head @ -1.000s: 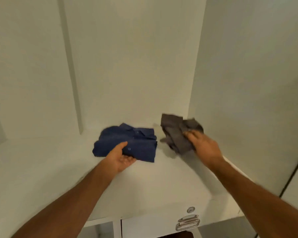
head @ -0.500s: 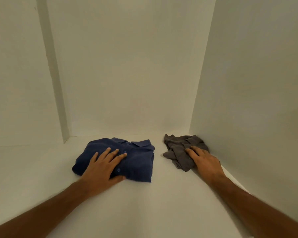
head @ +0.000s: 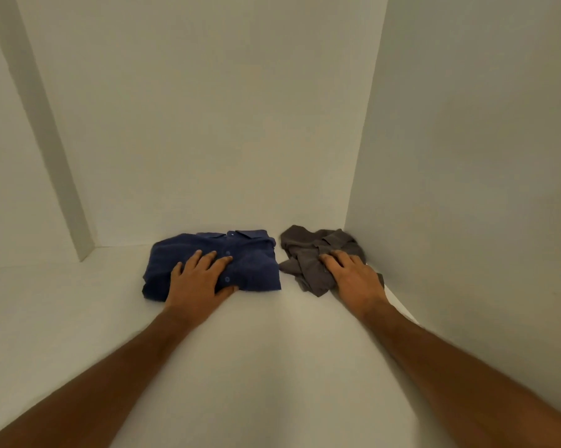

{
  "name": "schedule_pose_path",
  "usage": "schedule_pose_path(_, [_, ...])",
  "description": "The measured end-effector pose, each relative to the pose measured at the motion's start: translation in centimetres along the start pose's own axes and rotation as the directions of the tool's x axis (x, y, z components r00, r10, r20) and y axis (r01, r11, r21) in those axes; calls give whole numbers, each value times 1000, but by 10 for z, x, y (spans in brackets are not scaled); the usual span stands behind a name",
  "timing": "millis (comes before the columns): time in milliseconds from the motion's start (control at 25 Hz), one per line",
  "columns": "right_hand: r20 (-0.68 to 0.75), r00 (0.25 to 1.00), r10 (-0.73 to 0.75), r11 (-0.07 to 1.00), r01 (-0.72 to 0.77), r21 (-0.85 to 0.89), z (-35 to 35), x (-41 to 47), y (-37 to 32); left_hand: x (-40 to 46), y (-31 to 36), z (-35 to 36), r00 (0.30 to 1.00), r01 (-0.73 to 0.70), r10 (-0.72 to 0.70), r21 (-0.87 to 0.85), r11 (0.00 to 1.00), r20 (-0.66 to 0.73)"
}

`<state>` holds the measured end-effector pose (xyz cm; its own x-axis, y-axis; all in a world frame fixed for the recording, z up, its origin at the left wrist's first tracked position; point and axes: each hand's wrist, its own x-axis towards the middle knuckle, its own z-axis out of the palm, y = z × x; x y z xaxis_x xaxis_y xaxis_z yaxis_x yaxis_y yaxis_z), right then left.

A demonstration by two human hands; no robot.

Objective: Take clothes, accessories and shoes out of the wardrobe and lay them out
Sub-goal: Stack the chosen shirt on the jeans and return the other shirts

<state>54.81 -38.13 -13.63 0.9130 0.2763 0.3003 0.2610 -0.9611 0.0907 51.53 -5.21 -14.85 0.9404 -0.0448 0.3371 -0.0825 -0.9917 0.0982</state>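
Inside the white wardrobe compartment, two garments lie side by side on the pale shelf [head: 78,318], close to the back wall [head: 208,124]; a folded dark blue button-up shirt [head: 253,257] sits on the left, its collar turned toward the back wall and its buttons running down the middle; a crumpled grey cloth garment [head: 308,253] sits just beside it on the right, tucked into the corner where the back wall meets the right side wall [head: 466,156]; a narrow gap of shelf shows between the two. The left hand [head: 196,282] rests palm down on the front part of the blue shirt, its fingers [head: 204,258] straight and slightly spread over the fabric, the thumb lying along the shirt's front edge; the right hand [head: 356,279] lies on the near right part of the grey garment, its fingers [head: 330,260] laid forward over the folds, close together; whether they pinch any cloth underneath I cannot tell. Both bare forearms reach in from the lower corners.
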Motion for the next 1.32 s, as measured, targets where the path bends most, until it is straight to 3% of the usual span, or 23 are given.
schedule_pose_path(280, [-27, 999, 41, 999, -41, 13, -4, -17, -8, -5, -5, -5, 978, -101, 93, -32, 994, -188])
schedule_pose_path(480, [-20, 987, 161, 987, -160, 18, -22, -68, -20, -4, -1, -8, 959, -170, 163, -10, 985, -233])
schedule_pose_path(720, [129, 955, 266, 963, -258, -71, -58, -147, -52, -11, -1, -12, 922, -266, 203, -158, 951, -330])
schedule_pose_path(800, [-2, 970, 241, 970, -241, -39, -75, -188, -71, -15, 4, -18, 908, -303, 196, -256, 918, -370])
schedule_pose_path(920, [-194, 954, 228, 968, -201, 149, -101, -280, -114, -26, 14, -26, 901, -328, 157, -397, 857, -405])
schedule_pose_path(1000, [-234, 932, 278, 943, -219, 249, -114, -347, -139, -31, 34, -34, 889, -401, 186, -517, 756, -418])
schedule_pose_path(1120, [-152, 887, 436, 863, -364, 351, -130, -445, -165, -67, 110, -54, 791, -609, 404, -651, 453, -459])
schedule_pose_path(1240, [-51, 805, 591, 752, -528, 395, -138, -530, -185, -158, 206, -80, 556, -739, 659, -664, 113, -507])
schedule_pose_path(1320, [-21, 720, 694, 660, -624, 420, -144, -586, -196, -235, 266, -97, 373, -719, 793, -690, -81, -481])
